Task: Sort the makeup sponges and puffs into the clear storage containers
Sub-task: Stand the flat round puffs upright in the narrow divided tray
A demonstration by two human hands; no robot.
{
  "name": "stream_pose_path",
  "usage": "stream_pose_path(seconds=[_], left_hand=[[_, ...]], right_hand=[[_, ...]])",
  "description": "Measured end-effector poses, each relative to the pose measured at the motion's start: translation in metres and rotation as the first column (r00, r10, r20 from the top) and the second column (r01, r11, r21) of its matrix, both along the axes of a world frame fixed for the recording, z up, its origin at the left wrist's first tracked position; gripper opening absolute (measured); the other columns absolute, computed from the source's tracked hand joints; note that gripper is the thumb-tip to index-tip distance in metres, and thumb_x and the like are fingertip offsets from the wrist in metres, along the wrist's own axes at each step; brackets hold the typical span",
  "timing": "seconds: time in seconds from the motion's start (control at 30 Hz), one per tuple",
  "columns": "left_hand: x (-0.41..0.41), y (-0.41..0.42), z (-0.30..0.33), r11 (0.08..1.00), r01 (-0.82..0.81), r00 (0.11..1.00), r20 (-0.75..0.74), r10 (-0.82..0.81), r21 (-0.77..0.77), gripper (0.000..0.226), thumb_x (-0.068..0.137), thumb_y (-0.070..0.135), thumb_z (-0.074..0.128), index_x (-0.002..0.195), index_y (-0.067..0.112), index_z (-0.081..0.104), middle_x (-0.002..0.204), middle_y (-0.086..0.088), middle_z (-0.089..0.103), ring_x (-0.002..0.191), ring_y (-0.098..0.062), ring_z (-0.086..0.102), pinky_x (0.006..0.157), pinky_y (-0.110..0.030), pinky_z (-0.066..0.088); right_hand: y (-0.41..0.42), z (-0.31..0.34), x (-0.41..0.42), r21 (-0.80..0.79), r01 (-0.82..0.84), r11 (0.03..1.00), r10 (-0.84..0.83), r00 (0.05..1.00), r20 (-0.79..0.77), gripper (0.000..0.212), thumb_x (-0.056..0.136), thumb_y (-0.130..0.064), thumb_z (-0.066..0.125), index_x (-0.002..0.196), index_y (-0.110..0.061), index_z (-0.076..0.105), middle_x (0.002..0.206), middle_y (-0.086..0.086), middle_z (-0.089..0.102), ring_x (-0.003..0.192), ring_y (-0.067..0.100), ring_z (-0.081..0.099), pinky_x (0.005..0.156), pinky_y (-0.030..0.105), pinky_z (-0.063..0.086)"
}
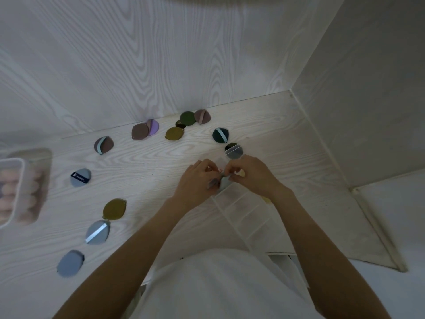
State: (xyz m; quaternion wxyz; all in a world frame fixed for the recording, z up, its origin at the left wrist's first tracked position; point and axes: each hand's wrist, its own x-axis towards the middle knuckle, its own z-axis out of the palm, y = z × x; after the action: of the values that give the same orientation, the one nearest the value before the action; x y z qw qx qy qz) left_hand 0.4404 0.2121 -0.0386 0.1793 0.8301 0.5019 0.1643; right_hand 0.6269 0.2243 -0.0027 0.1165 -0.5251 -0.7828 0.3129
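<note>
At far left a clear lidded container (34,187) holds pale sponges (blurred), and loose puffs (114,209) dot the wooden table (147,180). The left hand (197,180) and right hand (250,173) pinch one small pale item (224,180) over a clear divided organizer (248,217).

Pretty dim and flat here, with a greyish cast and no hard shadows we can spot. The wide lens bends the wall (138,65) lines hard, and the storage box (20,187) at the left edge smears into blur.
</note>
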Motion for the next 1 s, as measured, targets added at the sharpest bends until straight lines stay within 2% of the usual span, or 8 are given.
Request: stream_pose_path(seconds=[0.07, 0.23, 0.37, 0.53, 0.7, 0.83, 1.0], left_hand=[[-0.001, 0.0, 0.0, 1.0, -0.009, 1.0, 0.026, 0.01, -0.02, 0.02, 0.062, 0.015, 0.081, 0.08, 0.017, 0.072, 0.094, -0.007, 0.064, 0.073, -0.022, 0.06, 0.064, -0.027, 0.043], [-0.006, -0.002, 0.005, 0.999, -0.031, 0.995, 0.099, 0.033, -0.018, 0.023, 0.066, 0.015, 0.08, 0.086, 0.01, 0.069, 0.092, -0.009, 0.065, 0.075, -0.024, 0.061, 0.064, -0.028, 0.047], [-0.013, -0.006, 0.003, 0.996, -0.09, 0.989, 0.115, 0.088, 0.006, 0.022, 0.069, 0.015, 0.078, 0.089, 0.011, 0.069, 0.094, -0.007, 0.064, 0.078, -0.023, 0.057, 0.064, -0.029, 0.047], [-0.017, -0.017, -0.001, 0.987, -0.158, 0.979, 0.133, 0.155, 0.019, 0.017, 0.072, 0.013, 0.075, 0.089, 0.011, 0.069, 0.094, -0.007, 0.063, 0.079, -0.022, 0.055, 0.064, -0.024, 0.04], [-0.015, -0.019, -0.006, 0.984, -0.179, 0.975, 0.135, 0.176, 0.009, 0.023, 0.069, 0.016, 0.078, 0.09, 0.011, 0.07, 0.095, -0.007, 0.064, 0.083, -0.023, 0.055, 0.069, -0.023, 0.041], [-0.015, -0.019, -0.006, 0.984, -0.178, 0.971, 0.165, 0.173, 0.012, 0.021, 0.069, 0.011, 0.077, 0.089, 0.011, 0.071, 0.095, -0.007, 0.064, 0.083, -0.023, 0.055, 0.069, -0.025, 0.043], [-0.017, -0.021, -0.006, 0.977, -0.211, 0.962, 0.179, 0.206, 0.01, 0.019, 0.072, 0.011, 0.074, 0.091, 0.012, 0.072, 0.098, -0.005, 0.063, 0.087, -0.021, 0.053, 0.074, -0.021, 0.039]], right_hand=[[0.0, 0.001, -0.007, 0.002, -0.064, 0.998, 0.063, 0.992, 0.112, 0.01, 0.084, -0.017, 0.064, 0.09, -0.021, 0.07, 0.087, 0.002, 0.068, 0.079, 0.018, 0.06, 0.068, 0.024, 0.042], [0.003, 0.012, -0.007, -0.056, -0.116, 0.992, 0.126, 0.968, 0.216, 0.016, 0.086, -0.022, 0.063, 0.097, -0.018, 0.074, 0.097, 0.001, 0.071, 0.086, 0.017, 0.064, 0.079, 0.029, 0.048], [0.003, 0.008, -0.018, 0.036, -0.08, 0.996, 0.064, 0.939, 0.338, 0.015, 0.086, -0.022, 0.062, 0.097, -0.015, 0.068, 0.098, 0.004, 0.065, 0.086, 0.022, 0.06, 0.074, 0.03, 0.045], [0.002, 0.008, -0.025, 0.038, -0.042, 0.998, 0.027, 0.944, 0.328, 0.026, 0.077, -0.021, 0.071, 0.096, -0.016, 0.053, 0.098, 0.004, 0.059, 0.083, 0.023, 0.057, 0.066, 0.03, 0.041], [-0.005, 0.005, -0.032, 0.036, -0.025, 0.999, 0.011, 0.942, 0.336, 0.022, 0.079, -0.025, 0.069, 0.092, -0.013, 0.057, 0.096, 0.006, 0.062, 0.085, 0.024, 0.059, 0.071, 0.032, 0.043], [-0.01, 0.003, -0.037, 0.065, 0.045, 0.997, -0.066, 0.925, 0.375, 0.019, 0.084, -0.029, 0.062, 0.095, -0.015, 0.063, 0.095, 0.005, 0.066, 0.088, 0.023, 0.06, 0.069, 0.03, 0.041], [-0.016, 0.0, -0.038, 0.133, 0.105, 0.986, -0.147, 0.92, 0.362, 0.021, 0.091, -0.027, 0.053, 0.102, -0.016, 0.066, 0.1, 0.004, 0.065, 0.089, 0.022, 0.06, 0.071, 0.029, 0.042]])
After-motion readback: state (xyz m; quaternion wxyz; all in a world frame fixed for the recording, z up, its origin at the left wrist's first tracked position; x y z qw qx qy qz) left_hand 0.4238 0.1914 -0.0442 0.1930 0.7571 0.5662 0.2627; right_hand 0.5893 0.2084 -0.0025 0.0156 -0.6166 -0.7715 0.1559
